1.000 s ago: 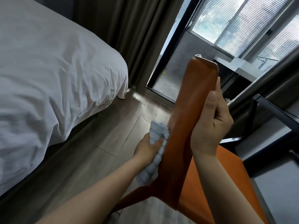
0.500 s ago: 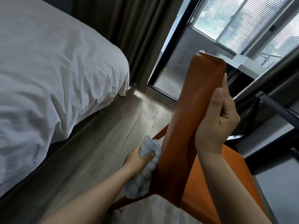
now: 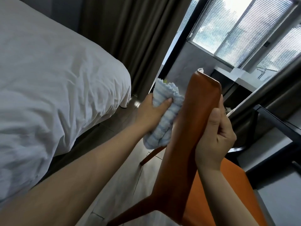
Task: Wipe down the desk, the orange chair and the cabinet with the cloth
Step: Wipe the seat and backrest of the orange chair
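Head view: cloth, gripped in left hand, now raised from base toward top of orange chair back; right hand clasping edge. Back likely nearly wiped.

The chair back stands before you.
Your left hand holds the cloth against its left face, your right hand grips its right edge; the bed lies left, the desk right.
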{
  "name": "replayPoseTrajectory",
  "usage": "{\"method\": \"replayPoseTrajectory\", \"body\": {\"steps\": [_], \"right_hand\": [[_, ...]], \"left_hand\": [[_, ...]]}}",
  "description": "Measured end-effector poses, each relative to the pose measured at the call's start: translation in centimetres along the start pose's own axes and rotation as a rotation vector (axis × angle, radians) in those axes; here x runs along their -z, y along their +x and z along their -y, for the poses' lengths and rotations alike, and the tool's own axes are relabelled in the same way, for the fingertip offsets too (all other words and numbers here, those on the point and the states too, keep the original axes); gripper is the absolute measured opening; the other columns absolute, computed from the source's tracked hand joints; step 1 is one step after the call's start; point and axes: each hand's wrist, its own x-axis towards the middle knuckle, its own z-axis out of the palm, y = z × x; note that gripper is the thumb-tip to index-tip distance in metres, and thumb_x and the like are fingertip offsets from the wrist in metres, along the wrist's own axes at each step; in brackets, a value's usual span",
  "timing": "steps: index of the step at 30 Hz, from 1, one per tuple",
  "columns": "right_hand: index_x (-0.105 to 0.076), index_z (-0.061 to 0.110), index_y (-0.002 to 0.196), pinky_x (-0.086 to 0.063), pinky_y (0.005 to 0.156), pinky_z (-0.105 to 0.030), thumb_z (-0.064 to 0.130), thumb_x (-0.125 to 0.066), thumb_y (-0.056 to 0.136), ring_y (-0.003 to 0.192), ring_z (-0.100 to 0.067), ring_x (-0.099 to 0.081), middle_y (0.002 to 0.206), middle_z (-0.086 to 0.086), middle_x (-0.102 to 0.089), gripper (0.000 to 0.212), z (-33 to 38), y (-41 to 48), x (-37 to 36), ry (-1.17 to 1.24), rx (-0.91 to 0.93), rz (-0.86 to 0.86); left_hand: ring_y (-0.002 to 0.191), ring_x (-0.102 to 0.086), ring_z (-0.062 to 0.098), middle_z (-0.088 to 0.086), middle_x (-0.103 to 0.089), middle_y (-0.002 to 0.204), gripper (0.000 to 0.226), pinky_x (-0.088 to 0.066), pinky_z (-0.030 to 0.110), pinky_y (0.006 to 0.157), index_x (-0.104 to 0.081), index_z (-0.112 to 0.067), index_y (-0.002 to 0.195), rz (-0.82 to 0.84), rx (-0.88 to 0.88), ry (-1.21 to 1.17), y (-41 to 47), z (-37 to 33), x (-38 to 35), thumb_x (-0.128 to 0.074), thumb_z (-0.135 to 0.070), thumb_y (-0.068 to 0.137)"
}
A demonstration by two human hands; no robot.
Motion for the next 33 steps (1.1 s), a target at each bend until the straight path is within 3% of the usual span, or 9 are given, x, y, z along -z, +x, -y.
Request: {"method": "replayPoseTrajectory", "body": {"steps": [3, 6, 8, 15, 17, 24, 27, 30, 33], "right_hand": [[-0.053, 0.005, 0.135, -0.046, 0.099, -0.022, 0.018, -0.046, 0.102, 0.124, -0.009, -0.056, 0.124, 0.032, -0.057, 0.036, -0.2, 0.0, 0.0, 0.024, 0.001, 0.003], [-0.052, 0.011, 0.136, -0.048, 0.099, -0.029, 0.024, -0.046, 0.102, 0.125, -0.019, -0.056, 0.132, 0.006, -0.061, 0.036, 0.3, 0.0, 0.0, 0.048, -0.02, 0.001], [-0.05, 0.007, 0.136, -0.046, 0.1, -0.023, 0.022, -0.045, 0.101, 0.126, -0.012, -0.054, 0.137, -0.001, -0.056, 0.038, 0.4, -0.1, 0.0, 0.045, -0.031, 0.007], [-0.05, 0.005, 0.136, -0.046, 0.097, -0.019, 0.018, -0.045, 0.102, 0.125, -0.006, -0.055, 0.132, 0.011, -0.058, 0.037, 0.1, 0.0, 0.0, 0.042, -0.023, -0.005], [-0.051, 0.006, 0.136, -0.048, 0.097, -0.022, 0.02, -0.045, 0.102, 0.125, -0.01, -0.055, 0.133, 0.005, -0.059, 0.038, 0.2, 0.0, 0.0, 0.035, -0.024, -0.007], [-0.049, 0.0, 0.137, -0.045, 0.091, -0.012, 0.017, -0.044, 0.101, 0.117, 0.002, -0.058, 0.124, 0.019, -0.061, 0.04, 0.1, 0.0, 0.1, 0.046, -0.011, -0.002], [-0.047, -0.003, 0.136, -0.044, 0.09, -0.009, 0.015, -0.043, 0.1, 0.115, 0.008, -0.056, 0.118, 0.029, -0.061, 0.041, 0.0, -0.1, 0.0, 0.021, 0.01, 0.016], [-0.048, -0.002, 0.137, -0.044, 0.092, -0.01, 0.021, -0.042, 0.099, 0.116, 0.007, -0.056, 0.117, 0.035, -0.059, 0.045, -0.2, -0.1, 0.2, 0.025, 0.022, 0.044], [-0.049, -0.002, 0.137, -0.047, 0.078, -0.009, 0.026, -0.041, 0.1, 0.088, 0.006, -0.063, 0.107, 0.024, -0.067, 0.047, 0.0, -0.3, 0.2, 0.043, 0.01, 0.051]], "left_hand": [[0.084, -0.066, 0.005, -0.009, -0.069, 0.092, 0.053, -0.055, 0.032, 0.075, -0.062, -0.025, 0.104, -0.002, -0.047, -0.067, 1.5, -2.3, 0.0, -0.06, -0.069, 0.076], [0.089, -0.066, 0.008, -0.009, -0.069, 0.097, 0.054, -0.055, 0.038, 0.084, -0.06, -0.024, 0.108, 0.025, -0.082, -0.137, 1.7, -4.4, -0.8, -0.061, -0.068, 0.076], [0.093, -0.063, 0.007, -0.01, -0.066, 0.103, 0.05, -0.052, 0.034, 0.085, -0.056, -0.025, 0.114, 0.015, -0.091, -0.127, 1.2, -5.2, -1.6, -0.063, -0.061, 0.08], [0.089, -0.062, 0.007, -0.008, -0.065, 0.101, 0.048, -0.047, 0.025, 0.072, -0.053, -0.021, 0.115, 0.012, -0.062, -0.086, 0.6, -3.6, -3.1, -0.059, -0.057, 0.085], [0.087, -0.061, 0.006, -0.008, -0.065, 0.099, 0.045, -0.046, 0.023, 0.069, -0.054, -0.02, 0.114, 0.015, -0.05, -0.08, 0.5, -2.9, -3.3, -0.06, -0.055, 0.086], [0.086, -0.065, 0.008, -0.01, -0.068, 0.092, 0.055, -0.054, 0.033, 0.077, -0.059, -0.023, 0.106, 0.088, 0.031, -0.075, 0.4, 1.6, -4.6, -0.057, -0.069, 0.077], [0.085, -0.061, 0.006, -0.014, -0.062, 0.088, 0.051, -0.048, 0.023, 0.072, -0.059, -0.019, 0.109, 0.136, 0.094, -0.079, -0.5, 3.7, -5.1, -0.058, -0.062, 0.082], [0.08, -0.059, 0.007, -0.011, -0.061, 0.082, 0.044, -0.047, 0.025, 0.072, -0.055, -0.029, 0.088, 0.184, 0.144, -0.051, -2.1, 5.6, -5.6, -0.051, -0.069, 0.07], [0.078, -0.057, 0.011, -0.013, -0.053, 0.075, 0.047, -0.04, 0.024, 0.068, -0.047, -0.027, 0.077, 0.232, 0.183, 0.023, -3.1, 7.6, -6.3, -0.035, -0.071, 0.064]]}}
